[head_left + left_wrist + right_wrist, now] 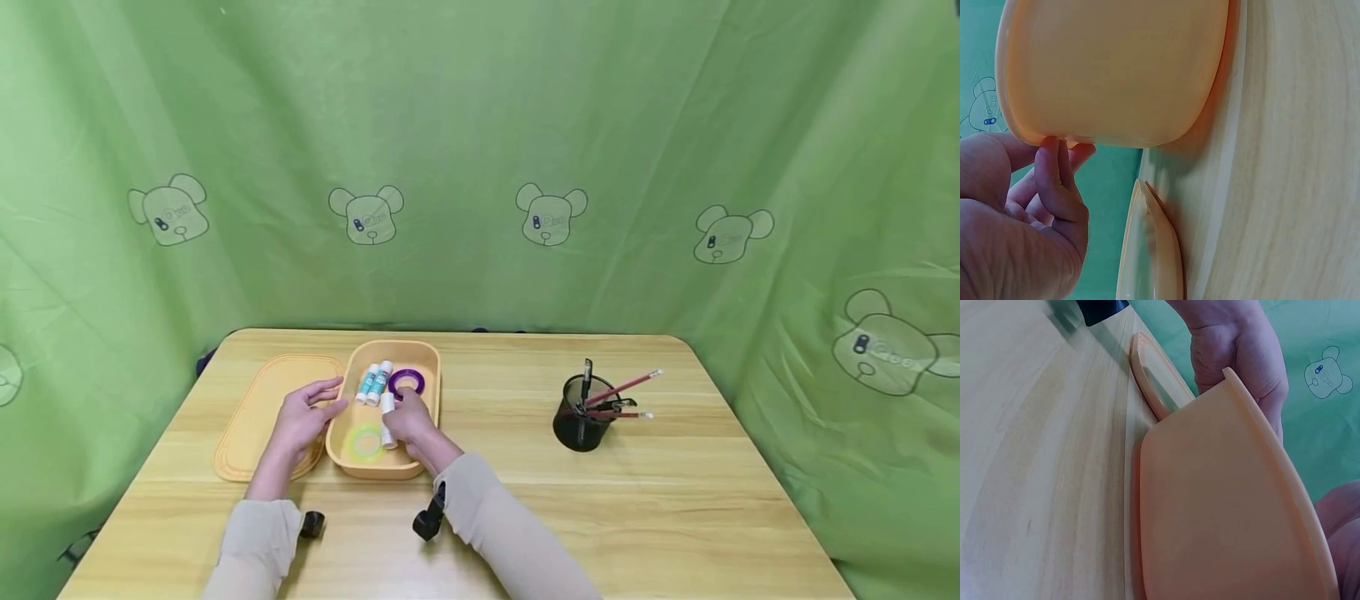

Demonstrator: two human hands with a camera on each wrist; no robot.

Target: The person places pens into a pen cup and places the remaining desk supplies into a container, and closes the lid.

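Observation:
An orange plastic box (pixel 430 357) stands on the table, its inside facing up. In it lie two teal-and-white glue sticks (pixel 373 383), a purple tape roll (pixel 417 374) and a yellow-green tape roll (pixel 352 444). My right hand (pixel 412 419) reaches over the box's near right side and holds a white glue stick (pixel 387 438), covering its middle; its fingertips are beside the purple roll. In the right wrist view the box wall hides these fingers. My left hand (pixel 300 417) is at the box's left side, with fingertips against the outer wall (pixel 1116 75) in the left wrist view.
A flat orange lid (pixel 262 408) lies left of the box, partly under the left forearm. To the right stands a black mesh pen cup (pixel 577 429) with pencils (pixel 626 386) and pens. A green curtain (pixel 465 125) surrounds the table.

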